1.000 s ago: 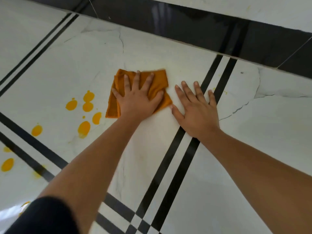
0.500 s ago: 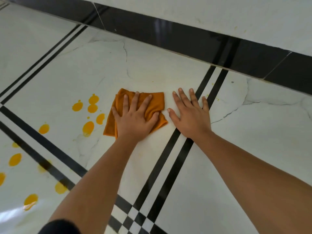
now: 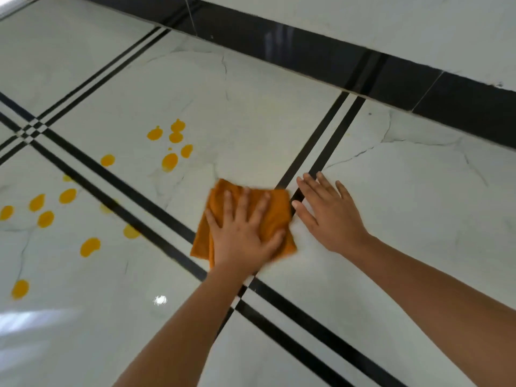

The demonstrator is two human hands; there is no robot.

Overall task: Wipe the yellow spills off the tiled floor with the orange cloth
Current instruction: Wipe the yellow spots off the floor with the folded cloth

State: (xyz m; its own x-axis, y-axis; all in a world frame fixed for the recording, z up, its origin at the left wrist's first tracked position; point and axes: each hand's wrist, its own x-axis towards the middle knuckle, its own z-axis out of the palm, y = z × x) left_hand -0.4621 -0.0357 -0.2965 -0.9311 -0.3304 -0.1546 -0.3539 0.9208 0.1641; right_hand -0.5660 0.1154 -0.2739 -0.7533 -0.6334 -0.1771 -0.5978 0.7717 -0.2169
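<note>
The left hand (image 3: 245, 236) presses flat, fingers spread, on the folded orange cloth (image 3: 275, 212) where the black tile stripes (image 3: 156, 208) cross on the tiled floor (image 3: 251, 129). The yellow spills (image 3: 169, 161) lie to the cloth's left (nearest cluster up-left, untouched). The right hand (image 3: 329, 216) rests open and empty beside the cloth; no containers in view.

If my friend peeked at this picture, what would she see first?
Probably the bright orange cloth in the middle, pressed flat under the left hand. Next, the yellow spills dotted over the white tiled floor to its left. The right hand rests flat beside the cloth.
</note>
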